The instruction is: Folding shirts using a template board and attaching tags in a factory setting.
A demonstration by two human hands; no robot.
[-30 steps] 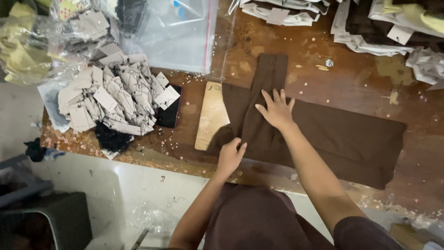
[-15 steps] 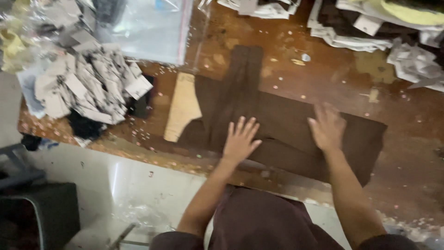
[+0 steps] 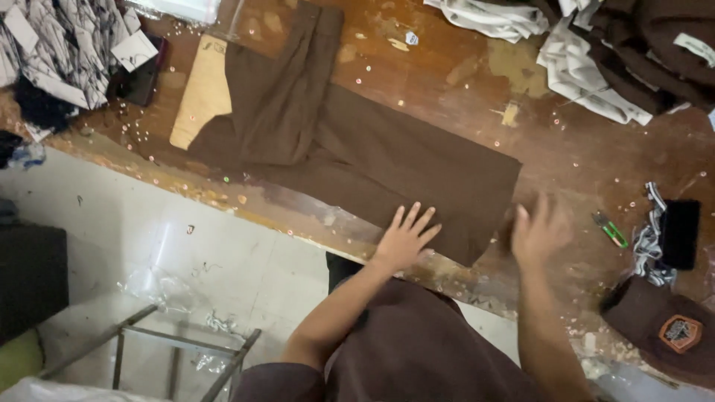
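Note:
A dark brown garment (image 3: 357,141) lies flat on a worn wooden table (image 3: 462,82), one long part reaching toward the far edge. My left hand (image 3: 406,237) rests palm down, fingers spread, on the garment's near edge. My right hand (image 3: 538,232) is blurred with its fingers apart, at the garment's right end, holding nothing. A pale cardboard piece (image 3: 201,93) lies partly under the garment's left side.
Folded brown and white garments (image 3: 618,52) are piled at the far right. Small snips with green handles (image 3: 611,231), a black phone (image 3: 679,232) and a brown cap (image 3: 666,327) lie at the right. Patterned packets (image 3: 67,45) are stacked far left. A metal frame (image 3: 179,350) stands on the floor.
Both hands have slid to the right along the garment toward its right end. The view has shifted right with them.

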